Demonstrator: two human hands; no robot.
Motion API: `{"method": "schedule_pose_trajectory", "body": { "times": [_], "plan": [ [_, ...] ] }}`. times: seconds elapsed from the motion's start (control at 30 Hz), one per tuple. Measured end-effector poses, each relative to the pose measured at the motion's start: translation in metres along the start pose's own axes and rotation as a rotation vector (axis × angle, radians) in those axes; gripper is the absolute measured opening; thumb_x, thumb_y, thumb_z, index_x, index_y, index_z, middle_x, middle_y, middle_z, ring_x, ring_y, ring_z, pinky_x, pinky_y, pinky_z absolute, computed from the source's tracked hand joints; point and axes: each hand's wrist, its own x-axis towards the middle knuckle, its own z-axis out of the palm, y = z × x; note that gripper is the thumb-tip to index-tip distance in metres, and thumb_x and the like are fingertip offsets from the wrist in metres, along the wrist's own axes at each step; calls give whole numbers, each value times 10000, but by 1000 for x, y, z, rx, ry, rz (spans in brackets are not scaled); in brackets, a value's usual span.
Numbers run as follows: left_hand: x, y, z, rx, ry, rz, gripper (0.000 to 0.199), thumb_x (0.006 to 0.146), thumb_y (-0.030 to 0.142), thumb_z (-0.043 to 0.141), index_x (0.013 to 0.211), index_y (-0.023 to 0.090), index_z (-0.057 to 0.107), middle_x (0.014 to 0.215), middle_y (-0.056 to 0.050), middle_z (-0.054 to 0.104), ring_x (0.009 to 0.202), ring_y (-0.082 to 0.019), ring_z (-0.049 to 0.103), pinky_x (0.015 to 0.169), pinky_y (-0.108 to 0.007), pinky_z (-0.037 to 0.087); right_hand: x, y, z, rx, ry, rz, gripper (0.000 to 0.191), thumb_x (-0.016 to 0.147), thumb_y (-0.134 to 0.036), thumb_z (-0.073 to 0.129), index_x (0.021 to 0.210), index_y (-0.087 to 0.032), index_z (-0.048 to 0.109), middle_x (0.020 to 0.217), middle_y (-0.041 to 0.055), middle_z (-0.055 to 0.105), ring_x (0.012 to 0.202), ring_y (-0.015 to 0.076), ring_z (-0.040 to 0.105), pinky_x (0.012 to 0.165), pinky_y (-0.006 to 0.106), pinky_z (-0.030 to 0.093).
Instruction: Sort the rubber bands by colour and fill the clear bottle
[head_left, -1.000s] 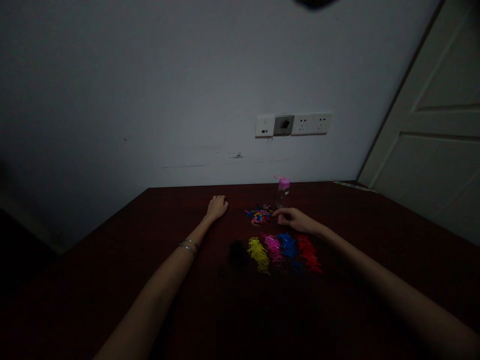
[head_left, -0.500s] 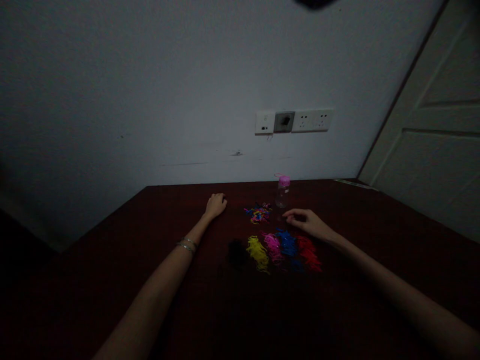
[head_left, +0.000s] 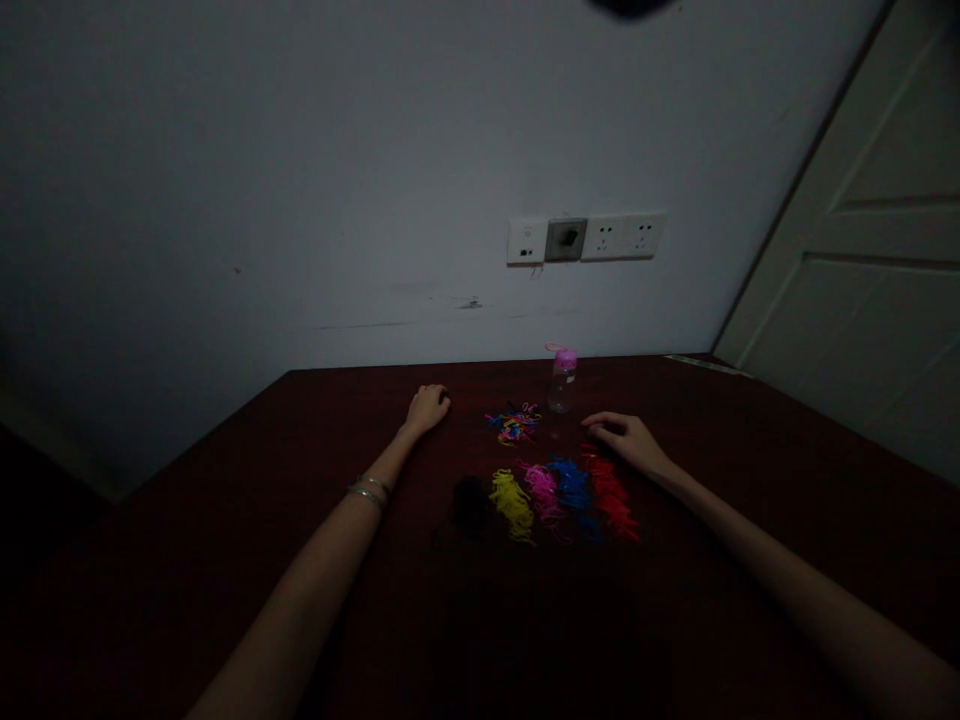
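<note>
My left hand (head_left: 428, 406) rests on the table left of a small mixed pile of coloured bands (head_left: 514, 424), its fingers curled down and partly hidden. My right hand (head_left: 621, 435) is just above the top of the red pile (head_left: 613, 500), thumb and fingers apart, with nothing seen between them. Left of the red pile lie blue (head_left: 572, 484), pink (head_left: 543, 492), yellow (head_left: 513, 505) and black (head_left: 471, 505) piles in a row. Behind them stands a clear bottle (head_left: 560, 390) with a pink lid.
The dark red table (head_left: 360, 420) meets a pale wall (head_left: 375, 200) at its back edge. Sockets and a switch (head_left: 585, 239) sit on the wall. A white door (head_left: 877, 260) is at the right. A flat strip (head_left: 709, 366) lies near the back right corner.
My right hand has moved slightly right, away from the mixed pile. Red strands now show at the top of the red pile, below my fingers. My left hand has stayed in place.
</note>
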Motion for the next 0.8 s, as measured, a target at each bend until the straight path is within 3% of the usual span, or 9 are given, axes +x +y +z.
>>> {"method": "schedule_pose_trajectory", "body": {
  "times": [0.3, 0.67, 0.8],
  "plan": [
    [-6, 10, -8, 21, -7, 187, 283, 814, 262, 426, 993, 170, 623, 1049, -68, 610, 1011, -194, 500, 928, -319, 374, 0, -2, 2, -28, -14, -2, 259, 699, -286, 489, 848, -166, 663, 789, 38, 672, 762, 192, 602, 712, 297, 445],
    [-3, 14, -11, 29, -58, 196, 280, 799, 232, 451, 1017, 167, 613, 1053, -77, 600, 993, -190, 515, 911, -310, 391, 1, 1, 3, -15, -29, -27, 254, 711, -279, 487, 847, -161, 667, 803, 46, 673, 751, 190, 602, 696, 298, 454],
    [-1, 27, -15, -21, -119, 294, 261, 768, 248, 497, 987, 180, 622, 996, -58, 619, 939, -180, 543, 855, -278, 417, 1, 0, 3, -38, -28, -30, 259, 714, -285, 490, 855, -161, 669, 788, 44, 671, 738, 189, 602, 692, 298, 454]
  ]
}}
